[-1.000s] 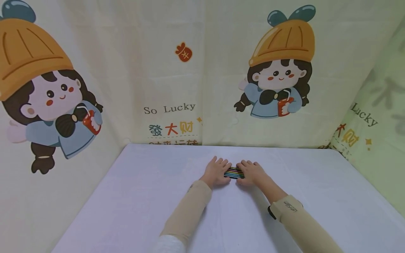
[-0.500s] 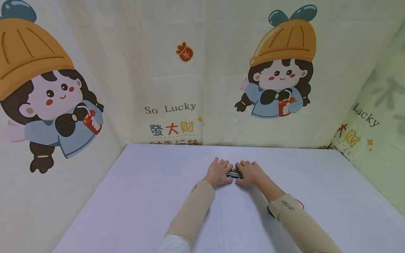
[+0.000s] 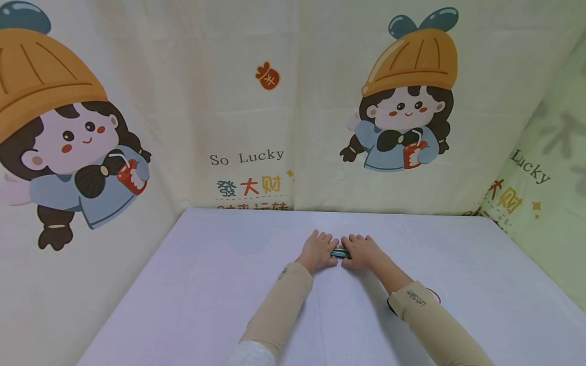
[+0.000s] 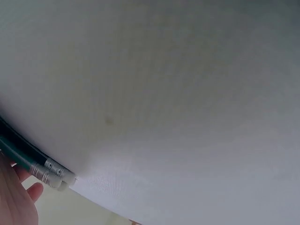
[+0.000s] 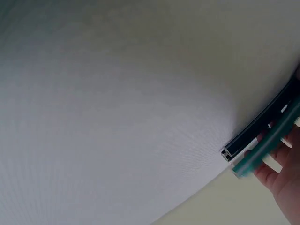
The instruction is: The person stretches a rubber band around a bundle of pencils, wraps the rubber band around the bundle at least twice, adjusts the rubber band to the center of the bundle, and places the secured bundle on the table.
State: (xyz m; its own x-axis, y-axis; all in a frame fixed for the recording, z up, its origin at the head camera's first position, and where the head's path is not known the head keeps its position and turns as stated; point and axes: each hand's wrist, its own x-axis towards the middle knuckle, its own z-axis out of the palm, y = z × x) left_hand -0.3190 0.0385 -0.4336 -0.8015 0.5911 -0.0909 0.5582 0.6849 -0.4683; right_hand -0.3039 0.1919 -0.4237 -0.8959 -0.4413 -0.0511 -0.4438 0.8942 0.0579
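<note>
A small bundle of pencils [image 3: 341,253] lies crosswise near the far side of the table, spanning both hands. My left hand [image 3: 319,251] grips its left end, thumb on the near side and fingers on the far side. From the other end my right hand [image 3: 363,252] holds it in the same way. Eraser tips with metal bands [image 4: 44,174] show beside the fingers in the left wrist view. Flat ends of a dark pencil [image 5: 255,124] and a green pencil [image 5: 269,140] stick out in the right wrist view. The hands cover much of the bundle.
A white-covered table [image 3: 206,305] spreads around the hands, its far edge just beyond them. Behind it hangs a cream curtain [image 3: 320,127] printed with cartoon figures and lettering. Both forearms wear beige sleeves [image 3: 279,310].
My left hand has shifted slightly right, closer to the right hand. Between the hands, the pencil bundle has gone from a wide band of coloured stripes to a narrower one.
</note>
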